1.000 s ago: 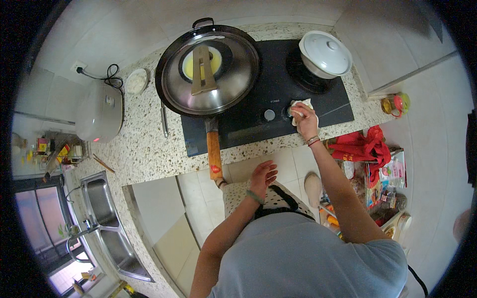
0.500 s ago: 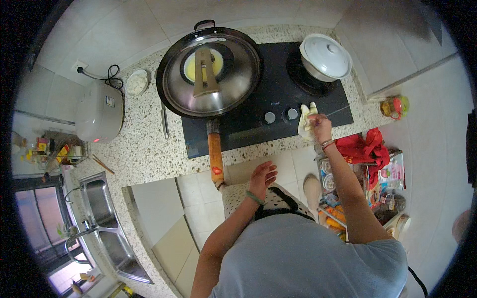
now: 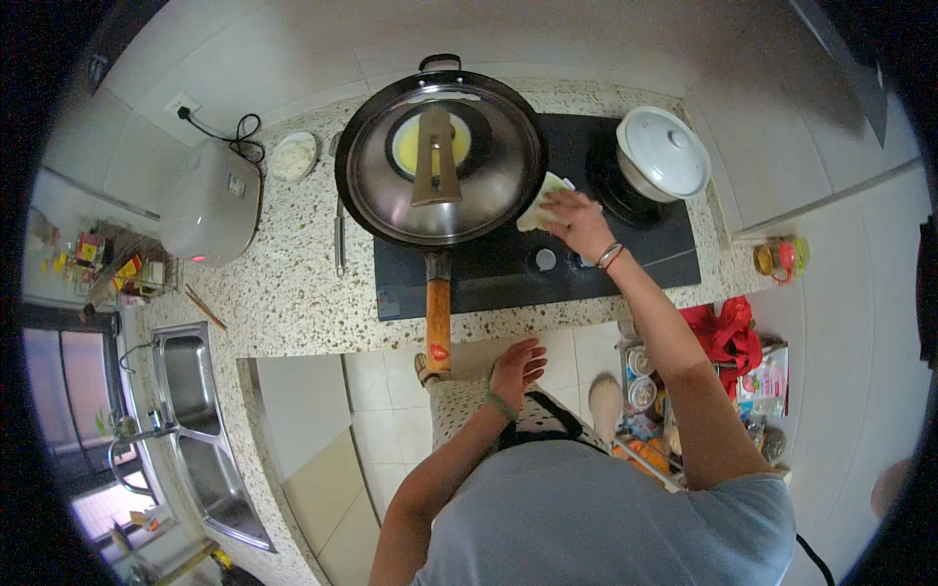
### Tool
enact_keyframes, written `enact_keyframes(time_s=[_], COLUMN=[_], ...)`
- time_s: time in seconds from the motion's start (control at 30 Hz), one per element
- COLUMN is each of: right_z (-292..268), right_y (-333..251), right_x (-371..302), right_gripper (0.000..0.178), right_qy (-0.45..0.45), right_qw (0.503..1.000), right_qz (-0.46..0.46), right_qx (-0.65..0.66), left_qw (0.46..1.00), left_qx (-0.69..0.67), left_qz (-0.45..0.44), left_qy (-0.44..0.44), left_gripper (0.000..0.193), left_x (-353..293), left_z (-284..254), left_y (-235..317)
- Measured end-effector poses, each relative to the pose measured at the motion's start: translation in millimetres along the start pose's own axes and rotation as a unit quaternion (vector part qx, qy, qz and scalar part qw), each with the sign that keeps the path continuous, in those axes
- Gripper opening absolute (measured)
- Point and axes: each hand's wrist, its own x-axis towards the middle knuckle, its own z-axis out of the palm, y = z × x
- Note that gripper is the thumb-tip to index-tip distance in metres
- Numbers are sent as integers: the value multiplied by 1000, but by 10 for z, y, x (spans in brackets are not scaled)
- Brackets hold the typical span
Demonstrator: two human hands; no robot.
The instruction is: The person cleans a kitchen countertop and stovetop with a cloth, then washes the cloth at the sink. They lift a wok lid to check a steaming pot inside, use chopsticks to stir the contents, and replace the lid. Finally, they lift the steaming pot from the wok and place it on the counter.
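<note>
My right hand point(image 3: 578, 223) presses a pale cloth point(image 3: 532, 216) onto the black glass cooktop point(image 3: 493, 283), just right of the wok and above the control knobs point(image 3: 544, 260). Part of the cloth lies hidden under my fingers. The wok point(image 3: 344, 186) wears a domed metal lid point(image 3: 493, 186) with an upright handle; its wooden handle point(image 3: 439, 322) points toward me over the counter edge. In front of my waist hangs my left hand point(image 3: 516, 373), holding nothing, its fingers loosely bent and apart.
A white lidded pot point(image 3: 664, 154) stands on the right burner. Left of the wok are a metal utensil point(image 3: 340, 244), a small white dish point(image 3: 292, 157) and a white appliance point(image 3: 210, 205). A double sink point(image 3: 188, 391) lies at far left. A loaded rack point(image 3: 674, 430) stands low at right.
My right hand has moved left and away from me with the cloth, from beside the knobs to the wok's right side. My left hand stays at my waist. The view has shifted slightly.
</note>
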Motion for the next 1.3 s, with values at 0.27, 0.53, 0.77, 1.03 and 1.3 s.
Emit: enact_keyframes(time_s=[0.27, 0.53, 0.77, 1.03, 1.3], right_z=[968, 884, 644, 149, -181], right_y=[544, 883, 834, 809, 1270], right_x=[123, 738, 297, -752, -2059], right_gripper=[48, 47, 46, 40, 39], right_qy=[-227, -255, -187, -109, 52], right_qw=[955, 939, 976, 963, 957], right_qz=[49, 97, 113, 210, 282], right_qx=[-187, -209, -16, 127, 39], left_qw=[999, 993, 982, 987, 983], left_qx=[-22, -3, -21, 31, 53], left_qz=[36, 106, 105, 30, 12], left_qy=[8, -42, -153, -155, -178], left_gripper=[27, 41, 69, 63, 59], left_x=[91, 81, 46, 87, 31], left_z=[-134, 48, 249, 380, 321], left_y=[21, 302, 304, 138, -33])
